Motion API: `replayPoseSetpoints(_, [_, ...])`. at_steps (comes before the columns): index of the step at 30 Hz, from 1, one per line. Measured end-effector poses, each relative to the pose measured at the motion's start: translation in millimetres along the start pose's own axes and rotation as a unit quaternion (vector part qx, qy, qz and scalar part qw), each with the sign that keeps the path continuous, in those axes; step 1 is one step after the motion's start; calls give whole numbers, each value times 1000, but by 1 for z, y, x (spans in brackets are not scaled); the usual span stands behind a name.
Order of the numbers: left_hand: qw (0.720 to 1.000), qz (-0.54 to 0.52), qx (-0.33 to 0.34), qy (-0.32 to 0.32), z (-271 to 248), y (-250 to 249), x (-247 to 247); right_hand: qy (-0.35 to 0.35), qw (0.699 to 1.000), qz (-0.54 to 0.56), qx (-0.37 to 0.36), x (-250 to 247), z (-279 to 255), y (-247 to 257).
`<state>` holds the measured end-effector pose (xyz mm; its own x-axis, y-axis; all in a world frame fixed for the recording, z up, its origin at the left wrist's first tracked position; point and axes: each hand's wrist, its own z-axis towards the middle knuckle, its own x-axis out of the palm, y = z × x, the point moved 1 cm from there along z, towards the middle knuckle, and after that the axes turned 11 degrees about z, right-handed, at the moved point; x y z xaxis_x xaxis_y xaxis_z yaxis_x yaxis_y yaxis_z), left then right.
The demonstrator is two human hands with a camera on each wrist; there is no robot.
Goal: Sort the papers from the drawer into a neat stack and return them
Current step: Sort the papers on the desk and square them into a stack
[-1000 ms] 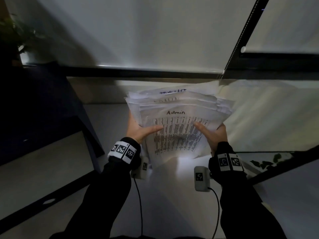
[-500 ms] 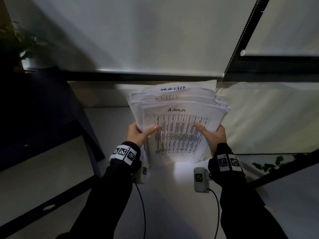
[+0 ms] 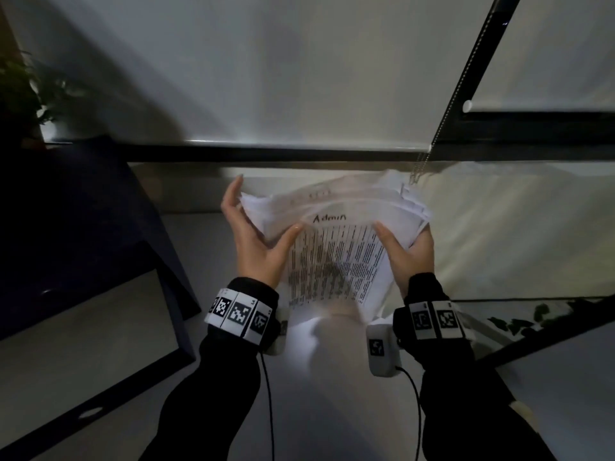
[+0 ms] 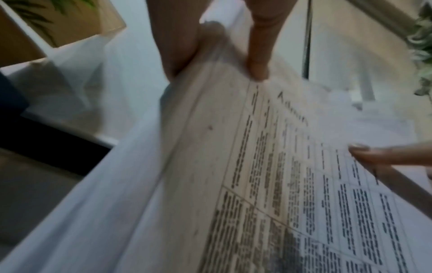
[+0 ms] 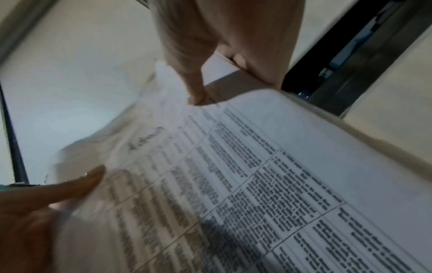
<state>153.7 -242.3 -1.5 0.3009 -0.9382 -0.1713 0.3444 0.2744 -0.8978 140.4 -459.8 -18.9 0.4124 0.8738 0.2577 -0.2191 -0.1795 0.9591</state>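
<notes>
A loose stack of white papers (image 3: 336,247) is held up over the pale desk, its upper sheets fanned and bending away from me. The top sheet reads "Admin" above a printed table. My left hand (image 3: 256,241) holds the stack's left edge, thumb on the top sheet and fingers reaching up beside the edge. My right hand (image 3: 409,251) pinches the right edge, thumb on top and fingers behind. The left wrist view shows the papers (image 4: 280,166) blurred under my left thumb (image 4: 259,46). In the right wrist view my right thumb (image 5: 187,64) presses on the papers (image 5: 257,166).
A dark cabinet (image 3: 83,227) stands at the left with a potted plant (image 3: 20,91) on it. A white roller blind (image 3: 299,78) hangs behind, with its bead chain (image 3: 419,168) just past the stack's top right corner. The pale desk (image 3: 332,377) lies below my hands.
My left hand has slid up the stack's left edge and its fingers now stretch upward beside it. The tops of the sheets have bent away and drawn closer together. The right hand has barely moved.
</notes>
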Motion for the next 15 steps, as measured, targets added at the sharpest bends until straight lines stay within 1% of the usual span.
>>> replayPoseSetpoints(1, [1000,-17,-11,-18,1,5,0,-4,1000,1,-19,1,1,0])
replayPoseSetpoints(2, [998,-38,-41,-22,0,7,-1,-4,1000,10,-27,2,1,2])
replayPoseSetpoints(3, [995,-48,-83,-9,-1,12,-2,4,1000,21,-20,2,1,1])
replayPoseSetpoints(5, [985,-38,-154,62,-4,20,0,52,998,32,23,2,-2,-3])
replayPoseSetpoints(6, [982,-29,-168,87,-6,23,0,71,996,23,44,1,-3,-8])
replayPoseSetpoints(7, [981,-24,-166,97,-8,24,-1,83,995,7,56,2,-5,-10])
replayPoseSetpoints(8, [983,-23,-155,93,-7,21,-1,86,995,-5,55,3,-7,-12])
replayPoseSetpoints(10, [991,-27,-112,61,-3,18,2,81,996,1,37,5,-8,-12])
replayPoseSetpoints(11, [993,-34,-103,55,-1,18,5,75,997,12,28,5,-7,-13])
replayPoseSetpoints(14, [985,-47,-147,83,-1,17,9,75,996,23,31,7,-2,-11])
replayPoseSetpoints(15, [983,-42,-163,72,-1,21,7,68,997,38,26,6,0,-10])
